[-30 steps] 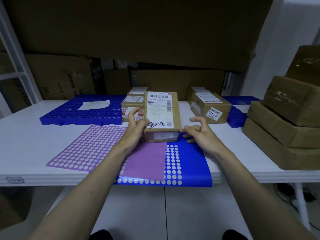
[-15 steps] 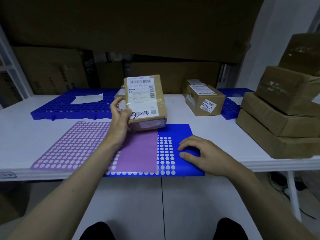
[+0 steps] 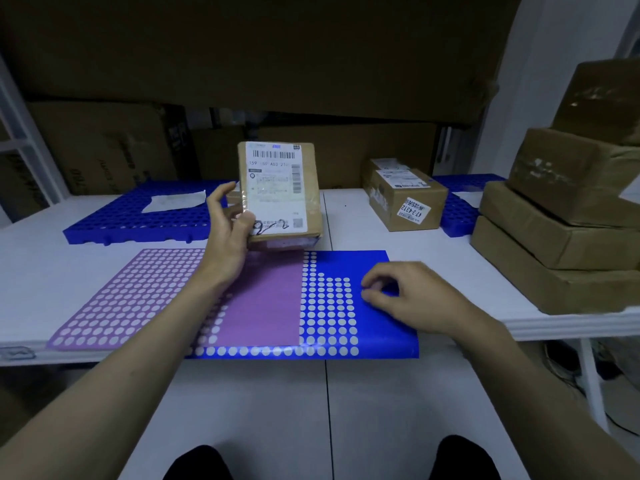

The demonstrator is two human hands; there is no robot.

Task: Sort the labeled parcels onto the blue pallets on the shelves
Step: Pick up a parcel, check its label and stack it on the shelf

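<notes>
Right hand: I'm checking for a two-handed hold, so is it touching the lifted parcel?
No, the right hand rests on the blue sheet, while only the left hand holds the parcel.

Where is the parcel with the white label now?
In the head view the parcel is at centre, tilted up in the left hand, above the far edge of the purple sheet and right of the left blue pallet.

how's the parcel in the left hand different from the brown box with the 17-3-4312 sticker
The flat brown labeled parcel is lifted off the white table, tilted up in the left hand; the brown cardboard box with the 17-3-4312 sticker sits flat on the table, untouched. The parcel is thinner, with handwriting on its label; the box looks deeper. Both are brown cardboard with white shipping labels.
</notes>
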